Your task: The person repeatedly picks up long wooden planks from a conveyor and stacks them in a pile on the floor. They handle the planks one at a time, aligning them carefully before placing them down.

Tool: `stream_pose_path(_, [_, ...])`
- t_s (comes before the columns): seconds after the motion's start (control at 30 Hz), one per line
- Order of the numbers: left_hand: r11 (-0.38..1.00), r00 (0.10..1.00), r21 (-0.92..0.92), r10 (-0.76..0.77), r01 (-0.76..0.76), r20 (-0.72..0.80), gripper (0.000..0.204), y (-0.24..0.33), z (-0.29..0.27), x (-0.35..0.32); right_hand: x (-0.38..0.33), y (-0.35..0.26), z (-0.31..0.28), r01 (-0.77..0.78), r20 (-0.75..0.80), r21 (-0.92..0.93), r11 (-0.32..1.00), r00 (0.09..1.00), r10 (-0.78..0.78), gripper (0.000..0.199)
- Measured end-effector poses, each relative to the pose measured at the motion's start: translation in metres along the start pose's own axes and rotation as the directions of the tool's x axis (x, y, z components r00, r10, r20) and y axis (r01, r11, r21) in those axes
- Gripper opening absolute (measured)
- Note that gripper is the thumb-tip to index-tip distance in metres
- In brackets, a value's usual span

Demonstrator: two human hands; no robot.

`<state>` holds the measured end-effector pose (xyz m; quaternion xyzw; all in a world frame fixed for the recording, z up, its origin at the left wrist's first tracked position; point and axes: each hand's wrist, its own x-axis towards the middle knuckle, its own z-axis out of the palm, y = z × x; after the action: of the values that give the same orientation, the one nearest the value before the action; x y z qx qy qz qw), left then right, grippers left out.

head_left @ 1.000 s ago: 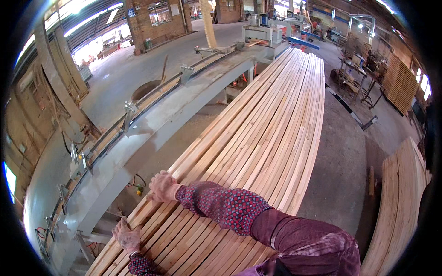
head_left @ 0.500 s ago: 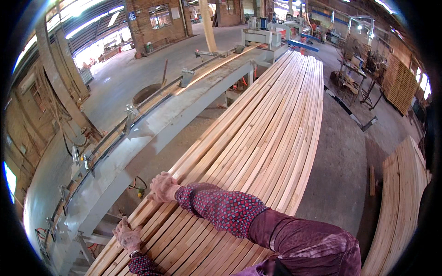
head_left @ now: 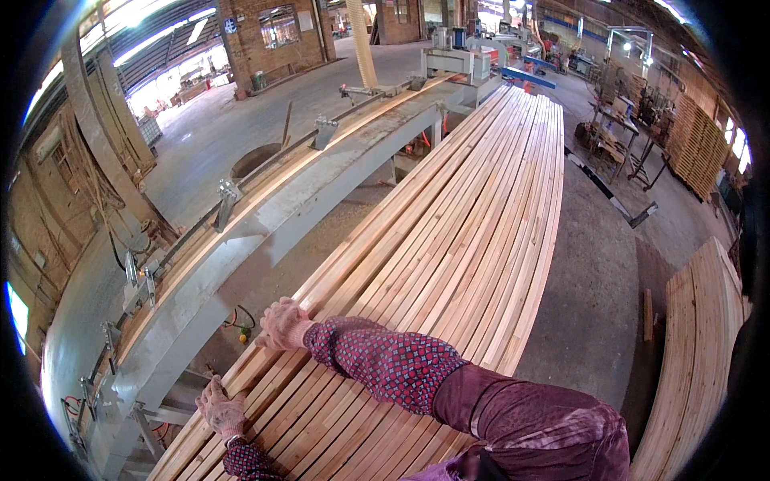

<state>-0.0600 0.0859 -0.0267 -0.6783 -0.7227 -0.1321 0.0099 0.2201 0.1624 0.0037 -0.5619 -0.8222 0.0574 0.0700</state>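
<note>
Long pale wooden strips [head_left: 449, 240] lie side by side in a layered stack running away from me. My right hand [head_left: 285, 325], in a pinkish knit glove, is curled over the left edge of the stack, closed on an outer strip. Nearer to me, my left hand [head_left: 220, 409], gloved alike, bends its fingers over the same edge; its fingertips are partly hidden. My right forearm, in a patterned sleeve [head_left: 385, 361], crosses above the strips.
Left of the stack stands a long grey machine bed [head_left: 281, 216] with metal clamps [head_left: 228, 196] along its fence and a wood strip [head_left: 361, 120] on it. Another wood pile [head_left: 694, 337] is at right. A black-and-white bar [head_left: 605, 188] lies on the floor.
On the machine bed, the pale wood strip now reaches farther toward the near left end. Both my hands stay in nearly the same place on the stack's edge.
</note>
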Motion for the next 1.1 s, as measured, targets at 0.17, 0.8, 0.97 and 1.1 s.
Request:
stream_pose_path(0.17, [0.999,1.000,0.031,0.021,-0.020,-0.022,0.070,0.004,-0.002,-0.001,0.003,0.000,-0.006,-0.022,0.128,0.001,1.000,0.992,0.022,0.066])
stream_pose_path(0.8, [1.000,1.000,0.005,-0.001,0.001,-0.022,0.074,0.003,-0.001,-0.001,0.002,-0.002,-0.010,-0.028,0.134,0.015,1.000,0.991,0.025,0.066])
stream_pose_path(0.97, [1.000,1.000,-0.014,-0.001,0.001,-0.016,0.075,0.005,-0.002,-0.001,0.005,-0.001,-0.006,-0.030,0.145,0.008,1.000,0.989,0.028,0.067])
stream_pose_path(1.1, [1.000,1.000,-0.012,-0.003,0.003,-0.020,0.075,0.003,-0.001,-0.001,0.005,-0.002,-0.005,-0.020,0.135,0.003,1.000,0.991,0.020,0.066])
